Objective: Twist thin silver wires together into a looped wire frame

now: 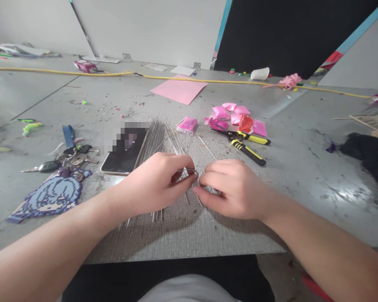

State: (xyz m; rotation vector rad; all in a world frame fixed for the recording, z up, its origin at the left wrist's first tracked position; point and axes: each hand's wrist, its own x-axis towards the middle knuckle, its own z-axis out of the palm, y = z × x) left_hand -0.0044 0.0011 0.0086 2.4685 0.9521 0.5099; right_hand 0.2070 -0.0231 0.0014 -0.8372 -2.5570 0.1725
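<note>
My left hand (pixel 159 182) and my right hand (pixel 231 188) meet over the middle of the grey table (pixel 302 167). Both pinch a thin bent piece of metal wire (pixel 191 171) between thumb and fingertips. Under and behind the hands lies a bundle of straight thin wires (pixel 164 136), fanned out on the table. Some wire ends stick out below my left hand.
A phone (pixel 124 153) lies left of the wires, with keys (pixel 72 157) and a blue pixel-bead figure (pixel 52 195) further left. Yellow-handled pliers (pixel 247 147) and small pink bags (pixel 231 114) lie behind my right hand. A pink paper sheet (pixel 179 90) and a yellow cord (pixel 82 73) are farther back.
</note>
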